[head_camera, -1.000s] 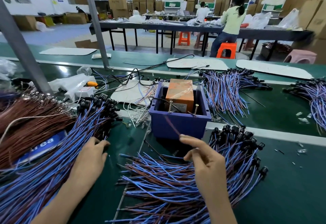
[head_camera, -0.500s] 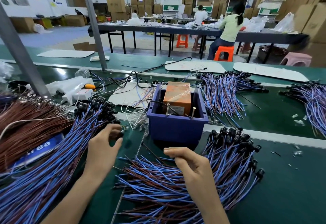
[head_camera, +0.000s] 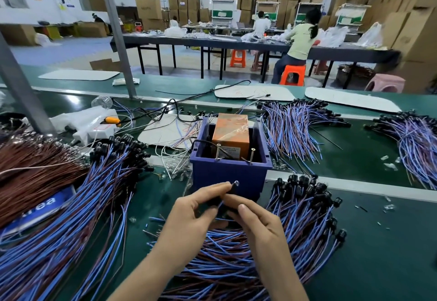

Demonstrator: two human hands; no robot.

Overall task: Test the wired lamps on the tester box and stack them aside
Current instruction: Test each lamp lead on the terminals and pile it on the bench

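Fingers (head_camera: 212, 188) of left hand (head_camera: 189, 218) and right hand (head_camera: 262, 227), earlier apart, now tight on one wired lamp (head_camera: 234, 185).

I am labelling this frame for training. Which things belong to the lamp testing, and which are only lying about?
Job in hand: wired lamp, held by left hand and right hand; blue tester box; lamp pile at the left; lamp pile under the hands.
Lying about: plastic bottle; white boards; brown wire bundle.
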